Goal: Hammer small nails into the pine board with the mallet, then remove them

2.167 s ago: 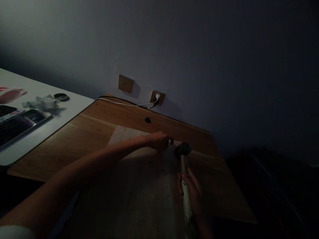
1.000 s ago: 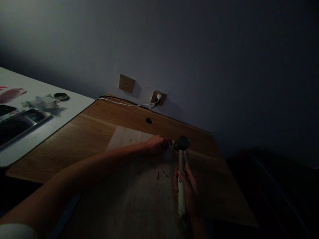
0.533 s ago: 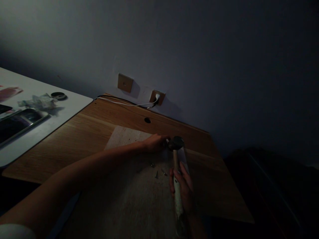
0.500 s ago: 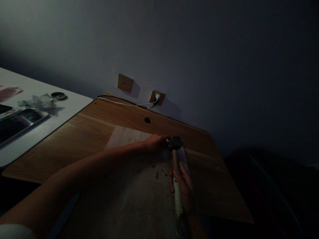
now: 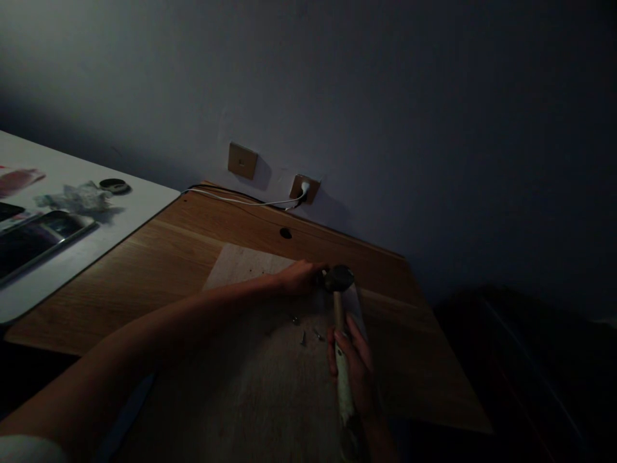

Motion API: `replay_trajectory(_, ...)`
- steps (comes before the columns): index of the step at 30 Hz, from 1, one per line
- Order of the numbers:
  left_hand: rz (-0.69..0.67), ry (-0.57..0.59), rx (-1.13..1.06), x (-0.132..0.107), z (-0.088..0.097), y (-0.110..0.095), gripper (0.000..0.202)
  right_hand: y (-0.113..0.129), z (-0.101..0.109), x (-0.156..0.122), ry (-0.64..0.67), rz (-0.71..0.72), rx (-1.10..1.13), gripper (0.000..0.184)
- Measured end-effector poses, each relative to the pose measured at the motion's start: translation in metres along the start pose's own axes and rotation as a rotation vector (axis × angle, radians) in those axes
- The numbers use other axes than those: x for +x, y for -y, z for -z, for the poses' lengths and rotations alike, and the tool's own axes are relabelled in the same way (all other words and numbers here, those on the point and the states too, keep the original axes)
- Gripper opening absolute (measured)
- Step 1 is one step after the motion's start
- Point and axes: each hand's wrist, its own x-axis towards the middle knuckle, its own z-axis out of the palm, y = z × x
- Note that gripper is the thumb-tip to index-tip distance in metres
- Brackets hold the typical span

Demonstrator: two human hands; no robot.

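Your right hand gripped the handle of the hammer, whose head lay at 12 o'clock from that hand, over the pale board on the wooden desk. Your left hand rested at 9 o'clock from the head, just beside it, fingers curled; whether they pinched anything could not be told. Loose nails lay at 10 o'clock from your right hand.

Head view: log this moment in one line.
right hand: grips hammer | hammer head: beside left hand fingertips | left hand: on board, grasp unclear | small metal bits: loose on board
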Motion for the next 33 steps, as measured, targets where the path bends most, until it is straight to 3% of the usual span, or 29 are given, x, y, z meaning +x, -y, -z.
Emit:
replay_trajectory(19, -0.028, -0.014, -0.007, 0.0002, -0.0042, 0.0081, 0.037, 0.0053, -0.0038, -0.0039, 0.032, 0.015, -0.003, 0.069)
replay_trajectory(33, 0.026, 0.027, 0.009, 0.001, -0.0021, 0.0052, 0.034, 0.0043, -0.0033, -0.0046, 0.028, 0.024, -0.009, 0.068)
